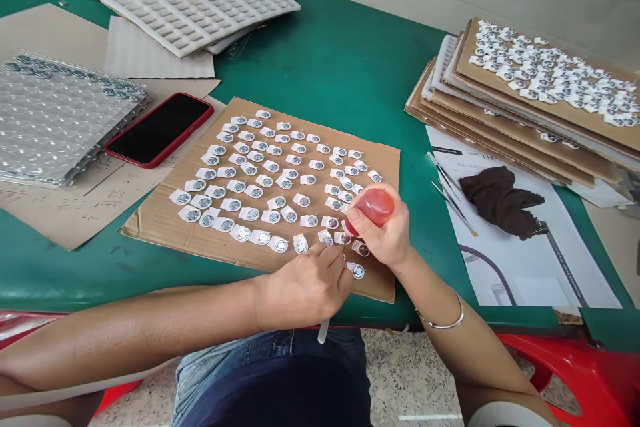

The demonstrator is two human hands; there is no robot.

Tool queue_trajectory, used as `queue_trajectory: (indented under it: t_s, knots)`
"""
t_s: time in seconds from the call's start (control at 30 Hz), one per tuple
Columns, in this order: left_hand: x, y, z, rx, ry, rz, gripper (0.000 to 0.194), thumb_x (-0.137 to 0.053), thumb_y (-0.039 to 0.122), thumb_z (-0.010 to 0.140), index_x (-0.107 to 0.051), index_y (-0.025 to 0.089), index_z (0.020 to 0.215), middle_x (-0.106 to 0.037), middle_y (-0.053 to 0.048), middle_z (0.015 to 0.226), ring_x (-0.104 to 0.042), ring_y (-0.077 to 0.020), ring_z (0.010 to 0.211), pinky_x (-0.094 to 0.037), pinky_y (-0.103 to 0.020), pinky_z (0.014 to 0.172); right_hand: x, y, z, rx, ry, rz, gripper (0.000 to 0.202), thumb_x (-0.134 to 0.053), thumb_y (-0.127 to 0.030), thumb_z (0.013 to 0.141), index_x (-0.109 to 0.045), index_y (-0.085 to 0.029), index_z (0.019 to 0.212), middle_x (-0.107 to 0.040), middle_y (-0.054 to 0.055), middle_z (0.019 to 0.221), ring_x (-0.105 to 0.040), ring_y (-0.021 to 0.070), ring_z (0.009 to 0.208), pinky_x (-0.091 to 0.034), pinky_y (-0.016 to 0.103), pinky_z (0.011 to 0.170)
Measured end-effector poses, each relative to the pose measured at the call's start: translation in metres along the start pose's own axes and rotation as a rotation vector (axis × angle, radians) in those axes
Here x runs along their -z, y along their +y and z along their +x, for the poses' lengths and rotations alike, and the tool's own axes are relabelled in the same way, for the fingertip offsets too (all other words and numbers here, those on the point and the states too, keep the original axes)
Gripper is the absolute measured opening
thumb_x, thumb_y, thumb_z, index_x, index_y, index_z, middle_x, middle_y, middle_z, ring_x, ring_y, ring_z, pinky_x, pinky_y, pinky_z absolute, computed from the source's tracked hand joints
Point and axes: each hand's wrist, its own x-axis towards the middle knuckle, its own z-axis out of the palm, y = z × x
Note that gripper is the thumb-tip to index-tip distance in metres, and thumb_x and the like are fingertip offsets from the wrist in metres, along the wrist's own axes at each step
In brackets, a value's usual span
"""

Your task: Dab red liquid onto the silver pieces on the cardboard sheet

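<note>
A brown cardboard sheet (200, 240) lies before me, covered with rows of small white pieces, each with a round metallic centre. My right hand (383, 230) is wrapped round a red squeeze bulb (375, 205) above the sheet's right part, its lower end close to the pieces. Beside it, my left hand (307, 285) is closed round a slim tool, whose pale end (323, 331) sticks out below the palm. The tool's tip is mostly hidden by my fingers, near the pieces at the sheet's lower right.
A phone in a red case (160, 130) and a clear plastic tray (65, 120) lie left. White foam trays (200, 3) sit at the back. Stacked cardboard sheets (505, 107) stand right, near tweezers (453, 197) and a dark cloth (500, 203) on a printed paper (530, 273).
</note>
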Motion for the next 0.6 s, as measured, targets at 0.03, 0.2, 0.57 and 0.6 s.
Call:
queue_trajectory:
  t_s: [0.03,0.2,0.57,0.6]
  knots:
    - [0.0004,0.0000,0.0001,-0.002,0.003,0.001,0.020,-0.038,0.004,0.086,-0.057,0.007,0.081,-0.064,-0.016,0.074,-0.059,-0.0233,0.069,-0.049,-0.038,0.062,-0.0001,0.0001,0.0001,0.001,-0.002,-0.004,0.029,-0.068,-0.042,0.074,-0.052,-0.022,0.088,-0.064,0.000,0.073,-0.060,0.0166,0.065,-0.051,0.034,0.062]
    - [0.0010,0.0004,-0.0001,-0.006,0.009,0.018,0.018,-0.039,0.004,0.086,-0.057,0.008,0.081,-0.064,-0.015,0.073,-0.059,-0.0229,0.068,-0.049,-0.037,0.061,-0.0007,0.0011,0.0006,-0.006,-0.015,-0.003,0.027,-0.067,-0.041,0.075,-0.052,-0.023,0.088,-0.064,0.000,0.075,-0.061,0.0164,0.066,-0.051,0.034,0.063]
    - [0.0022,0.0000,0.0000,0.002,-0.022,-0.006,0.017,-0.040,0.004,0.085,-0.055,0.009,0.077,-0.063,-0.013,0.070,-0.059,-0.0233,0.068,-0.049,-0.037,0.060,-0.0003,0.0040,0.0042,0.018,0.040,-0.032,0.027,-0.068,-0.040,0.074,-0.052,-0.022,0.086,-0.063,-0.001,0.074,-0.061,0.0154,0.067,-0.050,0.032,0.064]
    - [0.0023,-0.0003,-0.0001,0.002,-0.033,-0.008,0.018,-0.039,0.004,0.085,-0.055,0.009,0.078,-0.063,-0.013,0.071,-0.059,-0.0234,0.069,-0.049,-0.037,0.061,-0.0001,0.0043,0.0045,0.019,0.042,-0.036,0.027,-0.068,-0.040,0.074,-0.052,-0.022,0.086,-0.063,-0.001,0.075,-0.061,0.0155,0.067,-0.050,0.032,0.064]
